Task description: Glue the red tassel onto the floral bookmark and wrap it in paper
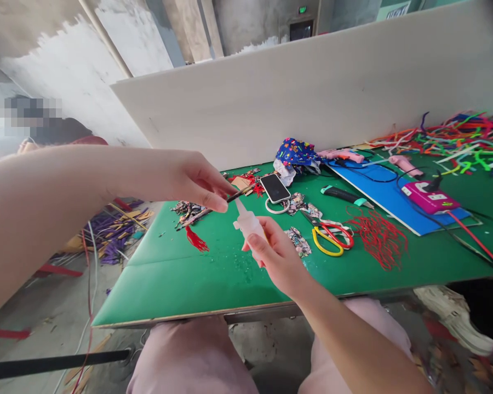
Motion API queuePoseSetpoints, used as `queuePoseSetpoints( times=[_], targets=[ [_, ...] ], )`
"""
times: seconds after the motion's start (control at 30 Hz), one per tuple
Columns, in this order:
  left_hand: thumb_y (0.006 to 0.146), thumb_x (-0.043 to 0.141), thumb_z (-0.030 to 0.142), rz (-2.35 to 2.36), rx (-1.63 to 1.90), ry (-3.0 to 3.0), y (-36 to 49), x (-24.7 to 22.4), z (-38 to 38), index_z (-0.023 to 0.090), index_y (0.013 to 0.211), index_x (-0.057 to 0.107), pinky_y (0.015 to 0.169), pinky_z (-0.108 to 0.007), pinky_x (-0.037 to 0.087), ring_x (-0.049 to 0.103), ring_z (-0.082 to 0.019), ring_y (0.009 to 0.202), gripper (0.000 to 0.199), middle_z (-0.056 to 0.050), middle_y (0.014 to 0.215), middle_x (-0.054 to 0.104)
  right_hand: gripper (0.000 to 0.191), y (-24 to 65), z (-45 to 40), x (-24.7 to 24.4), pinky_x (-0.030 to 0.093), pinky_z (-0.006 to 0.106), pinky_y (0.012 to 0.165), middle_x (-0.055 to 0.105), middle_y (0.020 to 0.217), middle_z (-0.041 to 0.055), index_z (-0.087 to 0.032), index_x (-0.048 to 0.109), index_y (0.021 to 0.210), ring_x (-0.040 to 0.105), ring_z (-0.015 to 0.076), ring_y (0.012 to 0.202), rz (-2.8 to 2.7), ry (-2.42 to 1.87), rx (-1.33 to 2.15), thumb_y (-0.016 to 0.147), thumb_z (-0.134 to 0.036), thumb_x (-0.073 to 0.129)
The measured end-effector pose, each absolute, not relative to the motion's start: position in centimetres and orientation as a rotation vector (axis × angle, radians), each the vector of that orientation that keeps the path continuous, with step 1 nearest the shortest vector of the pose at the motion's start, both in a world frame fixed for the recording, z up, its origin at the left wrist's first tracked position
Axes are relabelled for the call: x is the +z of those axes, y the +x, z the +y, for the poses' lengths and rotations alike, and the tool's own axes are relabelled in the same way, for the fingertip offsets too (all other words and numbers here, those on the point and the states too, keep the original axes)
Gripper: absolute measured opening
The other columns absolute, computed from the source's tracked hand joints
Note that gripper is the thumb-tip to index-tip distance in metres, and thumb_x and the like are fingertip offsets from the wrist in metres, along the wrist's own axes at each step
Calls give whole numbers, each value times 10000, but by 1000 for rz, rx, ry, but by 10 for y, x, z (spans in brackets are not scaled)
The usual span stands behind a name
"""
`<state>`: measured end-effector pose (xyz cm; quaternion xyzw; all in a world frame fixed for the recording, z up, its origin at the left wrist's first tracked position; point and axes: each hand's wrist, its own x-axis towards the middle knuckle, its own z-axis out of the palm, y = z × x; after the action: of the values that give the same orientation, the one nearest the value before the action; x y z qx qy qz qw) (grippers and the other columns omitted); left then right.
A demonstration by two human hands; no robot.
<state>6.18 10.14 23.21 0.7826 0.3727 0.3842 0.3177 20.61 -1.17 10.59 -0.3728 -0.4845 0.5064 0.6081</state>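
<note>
Left forearm (45, 208) and, in right hand (278, 253), slanted white bottle (250, 225), nozzle (241, 208) up-left.

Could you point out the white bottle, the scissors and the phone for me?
White bottle (250, 224), head view: on its body.
Scissors (332, 225), head view: on the red handle.
Phone (275, 187), head view: on its dark screen.

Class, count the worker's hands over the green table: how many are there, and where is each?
2. The left hand holds a thin stick; the right hand, lower and further right, holds a white bottle. Neither is hidden, though some fingers are.
</note>
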Motion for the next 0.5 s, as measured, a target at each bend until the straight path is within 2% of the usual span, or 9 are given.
queuePoseSetpoints(
  times=[0.17, 0.23, 0.27, 0.33, 0.37, 0.43, 0.5],
  targets=[
    [889, 296, 345, 1058, 995, 1963, 62, 251, 104, 90, 1140, 537, 840, -335, 469, 586, -169, 1031, 432, -2, 968, 643, 314, 206, -11, 108, 305, 194, 467, 551, 785, -28, -235, 478, 1034, 386, 43, 527, -1139, -831, 1192, 836, -478, 494],
    [852, 413, 281, 1153, 739, 2002, 67, 265, 107, 70, 1099, 570, 815, -346, 481, 626, -171, 948, 361, -3, 914, 655, 312, 206, -11, 108, 299, 193, 459, 544, 783, -29, -236, 469, 1039, 391, 43, 527, -1142, -806, 1208, 839, -475, 492],
    [802, 506, 245, 1197, 500, 2072, 70, 272, 108, 58, 1061, 595, 790, -353, 491, 649, -167, 867, 332, 2, 863, 661, 313, 206, -12, 108, 296, 192, 454, 541, 781, -31, -238, 465, 1041, 388, 43, 522, -1141, -793, 1217, 838, -475, 492],
    [655, 675, 192, 1200, 18, 2253, 76, 284, 108, 63, 1002, 635, 733, -368, 510, 657, -141, 699, 372, 32, 767, 660, 313, 207, -12, 108, 293, 192, 449, 539, 780, -32, -239, 461, 1038, 381, 42, 513, -1138, -770, 1234, 838, -477, 492],
    [594, 720, 181, 1170, -117, 2329, 78, 287, 107, 73, 986, 647, 712, -374, 516, 647, -127, 647, 412, 48, 734, 655, 314, 207, -13, 109, 293, 192, 448, 540, 782, -32, -239, 460, 1037, 379, 41, 510, -1138, -761, 1241, 838, -479, 490],
    [533, 756, 171, 1090, -170, 2441, 80, 291, 104, 95, 971, 661, 698, -375, 522, 633, -104, 603, 455, 65, 720, 654, 316, 207, -14, 110, 293, 193, 452, 543, 784, -31, -239, 459, 1034, 378, 43, 512, -1142, -752, 1240, 838, -486, 485],
    [530, 750, 121, 1036, -105, 2454, 79, 291, 102, 102, 965, 666, 711, -365, 523, 637, -94, 614, 443, 60, 767, 666, 322, 207, -15, 111, 292, 195, 460, 547, 791, -26, -240, 461, 1037, 385, 48, 529, -1158, -762, 1230, 838, -492, 482]
  ],
)
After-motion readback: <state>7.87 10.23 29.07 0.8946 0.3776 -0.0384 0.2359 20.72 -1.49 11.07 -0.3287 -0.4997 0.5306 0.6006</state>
